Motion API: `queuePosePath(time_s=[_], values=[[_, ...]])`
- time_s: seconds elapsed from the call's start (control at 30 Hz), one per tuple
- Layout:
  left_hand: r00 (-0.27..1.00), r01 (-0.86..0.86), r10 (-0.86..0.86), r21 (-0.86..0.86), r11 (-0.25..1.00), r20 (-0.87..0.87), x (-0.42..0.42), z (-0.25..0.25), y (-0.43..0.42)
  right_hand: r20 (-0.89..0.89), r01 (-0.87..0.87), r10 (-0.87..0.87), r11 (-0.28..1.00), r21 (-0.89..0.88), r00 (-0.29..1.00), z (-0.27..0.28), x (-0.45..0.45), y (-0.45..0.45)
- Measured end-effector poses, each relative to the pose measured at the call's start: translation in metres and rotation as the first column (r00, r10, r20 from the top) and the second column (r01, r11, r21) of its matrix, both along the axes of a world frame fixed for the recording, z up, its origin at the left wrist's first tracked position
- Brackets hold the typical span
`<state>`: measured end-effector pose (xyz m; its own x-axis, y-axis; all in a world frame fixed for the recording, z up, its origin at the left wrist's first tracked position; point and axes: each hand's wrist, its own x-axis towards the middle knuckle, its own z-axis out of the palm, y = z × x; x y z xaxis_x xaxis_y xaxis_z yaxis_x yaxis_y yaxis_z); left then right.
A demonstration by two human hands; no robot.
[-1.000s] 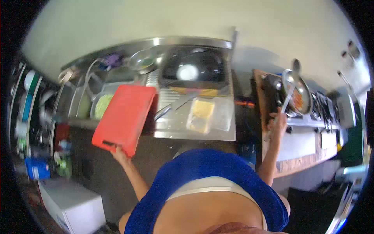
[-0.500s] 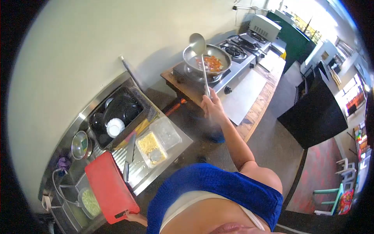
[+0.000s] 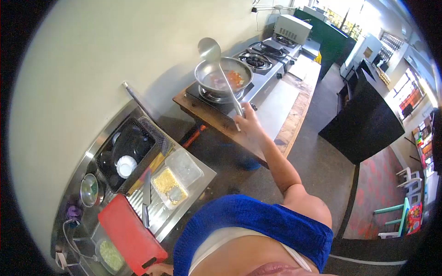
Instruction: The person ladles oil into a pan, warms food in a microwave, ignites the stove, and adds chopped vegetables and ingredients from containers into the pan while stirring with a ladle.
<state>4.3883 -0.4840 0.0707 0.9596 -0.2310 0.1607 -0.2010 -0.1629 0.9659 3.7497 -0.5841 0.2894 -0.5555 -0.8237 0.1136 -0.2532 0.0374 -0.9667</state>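
My right hand (image 3: 248, 122) is closed around the handle of a metal ladle (image 3: 210, 49). The ladle's bowl is raised above the far left rim of a steel pan (image 3: 224, 69), and its handle crosses in front of the pan. Diced orange and pale pieces (image 3: 235, 80) lie in the pan, which sits on a gas burner. At the lower left, my left hand (image 3: 160, 269), partly hidden, grips the slotted end of a red cutting board (image 3: 131, 234). The board tilts over the sink edge, next to a knife (image 3: 146, 198).
A clear container of yellowish chopped food (image 3: 170, 186) stands on the steel drainboard. Pale green shreds fill a tub (image 3: 111, 256) in the sink. A black dish rack (image 3: 126, 152) holds bowls. More burners (image 3: 255, 60) line the stove, and a black counter (image 3: 363, 119) stands right.
The view has shifted, so the stove and sink appear farther left and lower. The ladle leans more to the left. Both hands keep their holds.
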Motion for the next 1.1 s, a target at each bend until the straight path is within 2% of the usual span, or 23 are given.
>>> queuePosePath(time_s=[0.1,0.17,0.27,0.3,0.37,0.4,0.43,0.53,0.6,0.67,0.7,0.77,0.8,0.83,0.93,0.97,1.0,1.03,1.07,1.1], values=[[0.986,-0.071,0.075,-0.033,0.997,0.151,0.004,0.025,-0.02,0.024,0.008,-0.008,1.0,0.028,1.0,0.005,-0.01,0.002],[0.967,-0.092,0.106,-0.069,0.993,0.231,-0.004,0.039,-0.04,-0.008,0.033,-0.034,0.995,-0.097,0.999,0.004,-0.017,0.002],[0.944,-0.069,0.106,-0.126,0.99,0.313,-0.026,0.059,-0.073,0.008,0.03,-0.029,0.996,-0.086,1.0,0.012,-0.026,0.014],[0.938,-0.046,0.09,-0.139,0.989,0.334,-0.035,0.063,-0.085,0.01,0.047,-0.046,0.995,-0.09,0.999,0.017,-0.03,0.019],[0.93,0.022,0.04,-0.166,0.986,0.365,-0.061,0.073,-0.114,-0.126,0.088,-0.091,0.996,-0.024,0.988,0.024,-0.039,0.031],[0.925,0.063,0.009,-0.179,0.982,0.38,-0.078,0.077,-0.13,-0.284,0.11,-0.13,0.99,-0.085,0.95,0.007,-0.055,0.03],[0.921,0.121,-0.039,-0.19,0.974,0.387,-0.094,0.08,-0.144,-0.324,0.16,-0.154,0.987,-0.01,0.934,0.026,-0.052,0.043],[0.884,0.293,-0.19,-0.19,0.937,0.428,-0.142,0.08,-0.175,-0.414,0.078,-0.07,0.997,0.004,0.907,0.032,-0.076,0.066],[0.857,0.374,-0.262,-0.186,0.909,0.444,-0.17,0.08,-0.188,-0.455,0.111,-0.084,0.993,0.032,0.887,0.036,-0.09,0.079],[0.731,0.544,-0.412,-0.099,0.833,0.544,-0.199,0.07,-0.198,-0.542,0.142,-0.074,0.986,0.085,0.837,0.035,-0.109,0.085],[0.711,0.596,-0.462,-0.107,0.796,0.53,-0.211,0.062,-0.206,-0.54,0.161,-0.091,0.983,0.084,0.837,0.041,-0.115,0.089],[0.657,0.661,-0.564,-0.022,0.75,0.5,-0.244,0.069,-0.206,-0.56,0.189,-0.021,0.951,0.244,0.828,0.061,-0.126,0.094],[0.599,0.724,-0.612,-0.021,0.69,0.517,-0.254,0.063,-0.211,-0.625,0.201,0.002,0.946,0.254,0.78,0.061,-0.138,0.093],[0.598,0.766,-0.688,-0.038,0.642,0.411,-0.271,0.074,-0.207,-0.625,0.206,-0.003,0.945,0.254,0.781,0.066,-0.142,0.094],[0.553,0.808,-0.754,-0.007,0.589,0.355,-0.306,0.079,-0.205,-0.791,0.275,0.058,0.92,0.28,0.61,0.086,-0.15,0.093],[0.48,0.866,-0.817,-0.025,0.499,0.319,-0.315,0.082,-0.204,-0.788,0.255,0.073,0.924,0.284,0.612,0.073,-0.173,0.086],[0.414,0.907,-0.865,-0.043,0.419,0.283,-0.317,0.082,-0.204,-0.903,0.233,0.1,0.949,0.214,0.419,0.046,-0.208,0.071],[0.362,0.931,-0.87,-0.081,0.356,0.336,-0.317,0.07,-0.208,-0.973,0.174,0.107,0.974,0.144,0.206,0.028,-0.224,0.057],[0.324,0.939,-0.862,-0.02,0.344,0.389,-0.316,0.063,-0.21,-0.93,0.262,0.17,0.929,0.262,0.325,0.047,-0.212,0.053],[0.314,0.94,-0.889,0.024,0.341,0.334,-0.325,0.087,-0.193,-0.873,0.331,0.225,0.861,0.386,0.433,0.071,-0.201,0.051]])
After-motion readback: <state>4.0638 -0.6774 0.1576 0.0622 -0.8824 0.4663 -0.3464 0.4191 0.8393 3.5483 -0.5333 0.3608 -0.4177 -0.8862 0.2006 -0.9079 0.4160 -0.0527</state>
